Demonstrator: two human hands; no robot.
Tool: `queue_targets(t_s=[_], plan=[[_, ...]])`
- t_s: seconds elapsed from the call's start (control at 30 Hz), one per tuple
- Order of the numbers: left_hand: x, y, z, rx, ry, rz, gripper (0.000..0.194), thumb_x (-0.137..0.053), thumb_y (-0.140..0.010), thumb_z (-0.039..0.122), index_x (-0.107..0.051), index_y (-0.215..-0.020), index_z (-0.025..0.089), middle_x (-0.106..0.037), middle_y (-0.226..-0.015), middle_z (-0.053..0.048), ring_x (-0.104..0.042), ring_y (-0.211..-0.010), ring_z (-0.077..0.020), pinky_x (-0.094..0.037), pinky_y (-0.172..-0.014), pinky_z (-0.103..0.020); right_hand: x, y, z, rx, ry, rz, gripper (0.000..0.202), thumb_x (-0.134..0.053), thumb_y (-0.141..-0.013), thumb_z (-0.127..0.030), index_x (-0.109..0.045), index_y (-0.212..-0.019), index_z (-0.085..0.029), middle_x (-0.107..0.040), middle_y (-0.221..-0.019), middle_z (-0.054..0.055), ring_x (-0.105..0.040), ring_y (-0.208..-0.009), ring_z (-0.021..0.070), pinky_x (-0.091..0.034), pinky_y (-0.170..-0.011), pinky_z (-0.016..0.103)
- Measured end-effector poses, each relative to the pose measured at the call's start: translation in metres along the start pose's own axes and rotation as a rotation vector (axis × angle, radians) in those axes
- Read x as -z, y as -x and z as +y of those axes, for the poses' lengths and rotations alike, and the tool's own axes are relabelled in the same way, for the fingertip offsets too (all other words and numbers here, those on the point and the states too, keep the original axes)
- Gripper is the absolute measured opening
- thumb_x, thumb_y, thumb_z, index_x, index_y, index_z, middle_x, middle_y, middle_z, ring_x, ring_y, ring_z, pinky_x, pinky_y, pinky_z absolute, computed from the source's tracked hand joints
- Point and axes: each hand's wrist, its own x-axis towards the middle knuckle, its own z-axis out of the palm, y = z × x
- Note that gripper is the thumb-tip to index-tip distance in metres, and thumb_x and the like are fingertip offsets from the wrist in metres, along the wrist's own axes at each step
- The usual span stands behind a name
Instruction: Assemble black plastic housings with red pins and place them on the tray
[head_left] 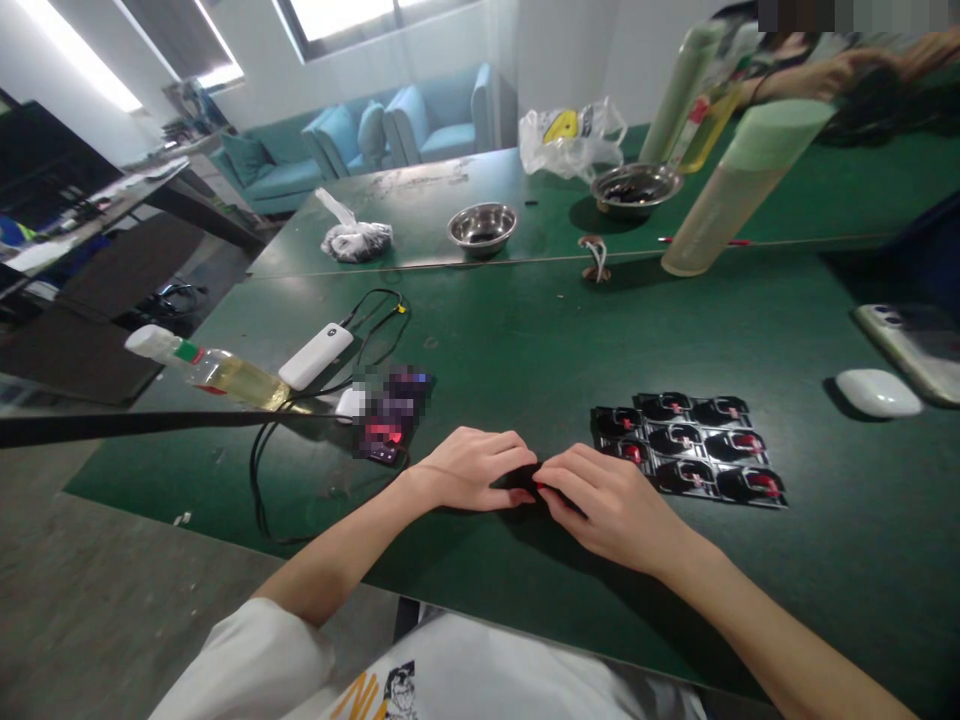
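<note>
Near the front edge of the green table (pixel 480 340), my left hand (pixel 476 468) and my right hand (pixel 600 500) meet around a small black piece (pixel 517 480). My left fingers and thumb are closed on its left side. The fingers of my right hand pinch its right end, where a bit of red shows. Most of the piece is hidden by my fingers. Just right of my hands, several black parts with red bits (pixel 682 440) lie side by side in a block of rows.
Left are a phone (pixel 394 415), a white power bank (pixel 316 356), black cables and a lying bottle (pixel 232 375). Farther back stand metal bowls (pixel 482 230), a plastic bag (pixel 356 240) and a tall green-capped bottle (pixel 739 190). A white case (pixel 877 392) sits right. Another person's hands show top right.
</note>
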Motion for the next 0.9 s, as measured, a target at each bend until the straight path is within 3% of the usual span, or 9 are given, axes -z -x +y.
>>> queue_targets(t_s=[0.53,0.9], plan=[[0.0004,-0.0006,0.0002,-0.022,0.023,0.045,0.035,-0.057,-0.106,0.051,-0.066,-0.118,0.019,-0.075,-0.114,-0.005,-0.074,-0.096,-0.0181,-0.055,-0.076,-0.028,0.0008,0.0,0.0002,0.02,0.001,-0.007,0.013,-0.057,-0.103,-0.011,-0.067,-0.104,-0.019,-0.075,-0.094,0.007,-0.065,-0.082,0.0191,-0.057,-0.07,0.033],[0.0012,-0.0001,0.0002,-0.004,0.02,0.01,0.038,-0.055,-0.107,0.054,-0.066,-0.119,0.02,-0.075,-0.116,-0.006,-0.074,-0.098,-0.0181,-0.055,-0.078,-0.028,-0.0002,0.0004,0.0009,0.027,0.0,-0.004,0.01,-0.059,-0.102,-0.01,-0.067,-0.102,-0.017,-0.074,-0.093,0.008,-0.064,-0.082,0.0193,-0.055,-0.071,0.033]])
